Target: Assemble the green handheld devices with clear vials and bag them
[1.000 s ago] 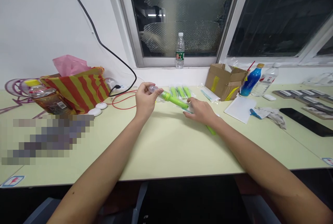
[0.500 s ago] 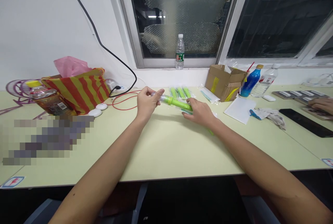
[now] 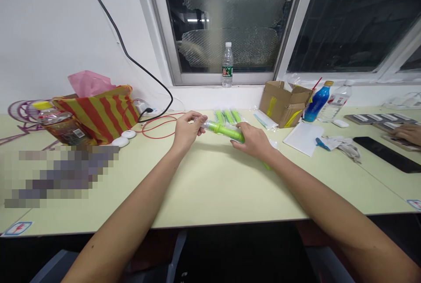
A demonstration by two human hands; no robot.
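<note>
A bright green tube-shaped item (image 3: 226, 130) in clear plastic wrapping is held between my two hands, just above the table; I cannot make out its exact kind. My left hand (image 3: 189, 130) pinches the clear plastic at its left end. My right hand (image 3: 251, 139) is closed round the green right end, thumb on the near side. Beyond the hands, similar green items (image 3: 227, 116) lie side by side in clear wrapping. Part of another green thing (image 3: 267, 166) shows beneath my right forearm, mostly hidden.
A cardboard box (image 3: 279, 103) stands back right, near a blue bottle (image 3: 318, 101) and white paper (image 3: 304, 138). A glove (image 3: 345, 147) and black phone-like slab (image 3: 386, 154) lie farther right, near another person's hand (image 3: 408, 133). A striped bag (image 3: 101, 114) and brown drink bottle (image 3: 64, 125) are left.
My left hand has shifted slightly right and down along with the wrapped green item. My right hand stays nearly in place, its fingers closed a little more round the end.
</note>
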